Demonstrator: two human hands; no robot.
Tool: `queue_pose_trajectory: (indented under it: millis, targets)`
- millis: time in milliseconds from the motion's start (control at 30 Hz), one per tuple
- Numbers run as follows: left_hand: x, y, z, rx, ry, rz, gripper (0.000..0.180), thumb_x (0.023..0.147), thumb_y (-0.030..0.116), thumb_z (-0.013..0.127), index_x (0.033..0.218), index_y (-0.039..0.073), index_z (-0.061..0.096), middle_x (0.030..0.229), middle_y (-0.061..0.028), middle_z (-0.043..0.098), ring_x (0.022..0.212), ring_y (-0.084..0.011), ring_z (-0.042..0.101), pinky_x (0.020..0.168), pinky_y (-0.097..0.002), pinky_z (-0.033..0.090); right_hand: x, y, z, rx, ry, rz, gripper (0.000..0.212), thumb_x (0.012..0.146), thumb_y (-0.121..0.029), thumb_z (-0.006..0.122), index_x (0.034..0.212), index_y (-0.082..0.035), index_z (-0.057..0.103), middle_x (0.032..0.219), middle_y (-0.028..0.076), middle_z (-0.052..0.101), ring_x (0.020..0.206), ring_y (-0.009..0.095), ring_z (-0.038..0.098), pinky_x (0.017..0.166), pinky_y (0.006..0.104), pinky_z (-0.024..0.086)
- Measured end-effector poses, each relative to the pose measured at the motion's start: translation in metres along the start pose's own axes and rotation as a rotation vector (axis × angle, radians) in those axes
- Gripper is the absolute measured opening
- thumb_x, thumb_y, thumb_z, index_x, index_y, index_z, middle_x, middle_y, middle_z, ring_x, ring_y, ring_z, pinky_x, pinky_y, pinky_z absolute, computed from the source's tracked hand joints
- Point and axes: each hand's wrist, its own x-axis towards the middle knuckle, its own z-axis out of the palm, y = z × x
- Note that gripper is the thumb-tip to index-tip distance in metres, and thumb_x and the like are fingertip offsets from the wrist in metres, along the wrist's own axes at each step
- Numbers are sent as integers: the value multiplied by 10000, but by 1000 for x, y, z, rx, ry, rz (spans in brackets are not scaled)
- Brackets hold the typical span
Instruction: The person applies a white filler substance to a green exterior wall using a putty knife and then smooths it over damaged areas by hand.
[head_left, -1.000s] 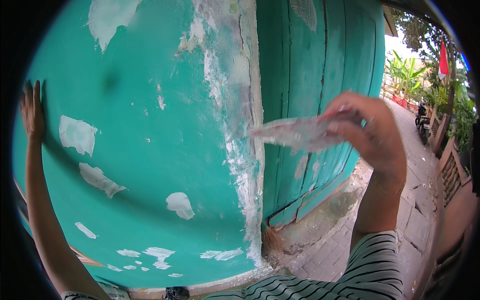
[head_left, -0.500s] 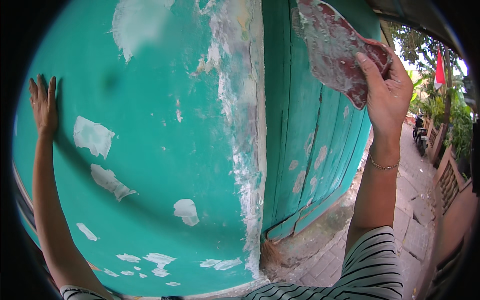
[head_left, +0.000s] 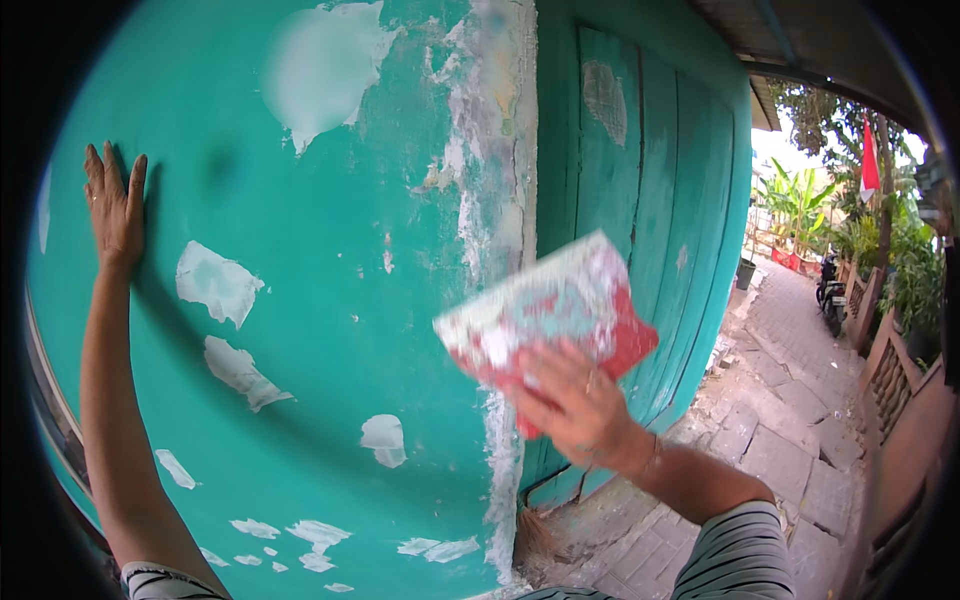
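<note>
My left hand [head_left: 118, 210] rests flat against the green wall [head_left: 320, 270], fingers stretched upward. In my right hand [head_left: 575, 405] is a red putty spreader [head_left: 570, 300], a wide flat blade smeared with white and greenish putty. It is held before the wall's corner [head_left: 515, 130], its straight edge turned up and to the left. Motion blurs the right hand slightly, and I cannot tell whether the blade touches the wall. White putty patches dot the wall, among them a large patch [head_left: 325, 75] near the top and a smaller patch [head_left: 215, 283] by my left forearm.
Beyond the corner stands a green panelled surface [head_left: 660, 180]. A broom's bristles [head_left: 537, 538] poke out at the corner's foot. A paved path [head_left: 775, 450] runs along the right, with a low fence [head_left: 900, 370], a motorbike [head_left: 830, 295], plants and a red-and-white flag [head_left: 868, 160].
My right hand has come down and left with the putty spreader, from high on the right to the corner, turning the blade. My left hand stays on the wall; the view has shifted slightly.
</note>
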Motion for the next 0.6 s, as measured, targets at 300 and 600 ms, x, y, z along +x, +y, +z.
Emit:
queue_pose_trajectory:
  millis: [300,600]
  targets:
    - [-1,8,-4,-43,42,13,808,908,643,303,1483,87,187,1558,-125,73,1444,-245,39,1161,-420,26,-135,-66,10,522,-737,418,230,802,-89,563,1003,-133,665,855,52,593,755,264,619,673,400,502]
    - [1,13,-12,-36,36,4,797,920,608,331,1474,52,193,1555,-139,81,1440,-266,63,1160,-423,31,19,12,-37,379,-163,395,279,782,55,521,966,-92,670,869,90,638,762,284,629,658,353,519]
